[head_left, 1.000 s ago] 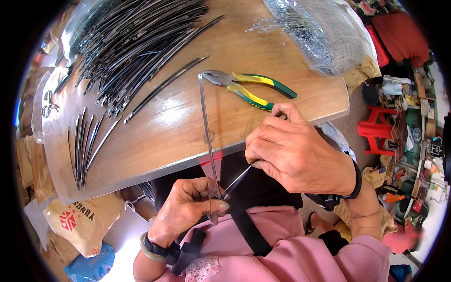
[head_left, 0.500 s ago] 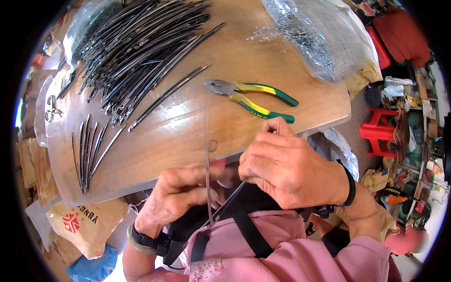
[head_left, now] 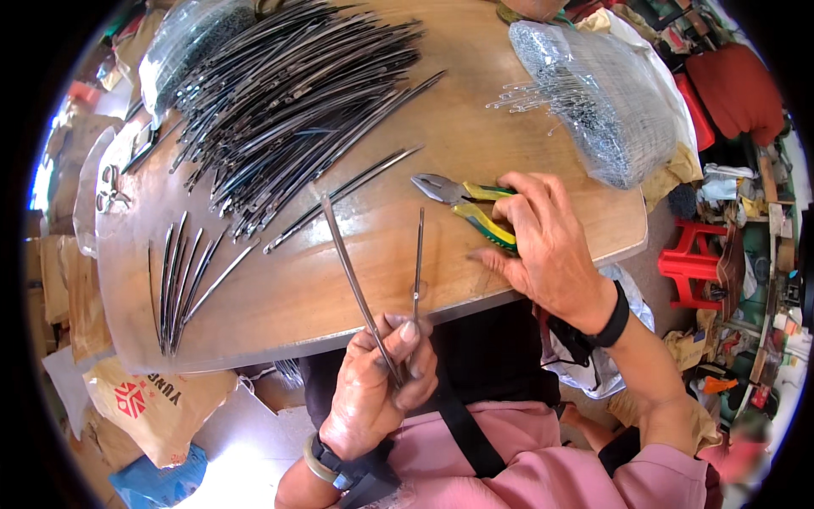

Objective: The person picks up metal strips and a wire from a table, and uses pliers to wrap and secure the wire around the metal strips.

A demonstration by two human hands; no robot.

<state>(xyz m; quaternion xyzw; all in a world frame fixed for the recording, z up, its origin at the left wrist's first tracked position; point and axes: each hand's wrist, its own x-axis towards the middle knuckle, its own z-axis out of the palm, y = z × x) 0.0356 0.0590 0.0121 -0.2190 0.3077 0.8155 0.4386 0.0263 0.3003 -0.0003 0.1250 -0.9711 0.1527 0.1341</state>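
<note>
A pink shirt (head_left: 534,450) is closest, below the pliers (head_left: 463,202). The left hand (head_left: 373,386) comes next, down and left of the pliers. It is closed tight on two thin dark strips, pinching them between thumb and fingers. The long strip (head_left: 354,276) leans left. The short strip (head_left: 419,254) stands almost straight up, and its tip is just below the nose of the pliers. The fist hides their bottom ends.

The right hand (head_left: 555,242) is over the handle ends of the pliers. Its fingers are bent but loose, and its thumb sticks out away from them, so it is not clenched. I cannot tell how firmly it touches the handles. The pliers lie on the wooden table (head_left: 280,301) with their nose to the left.

Far left of the pliers, a small fan of strips (head_left: 172,288) lies on the table. Up and left of the pliers is a big pile of dark strips (head_left: 297,102). Up and right of them sits a clear plastic bag of thin wires (head_left: 610,102). A red stool (head_left: 695,263) stands on the floor, well to their right.
</note>
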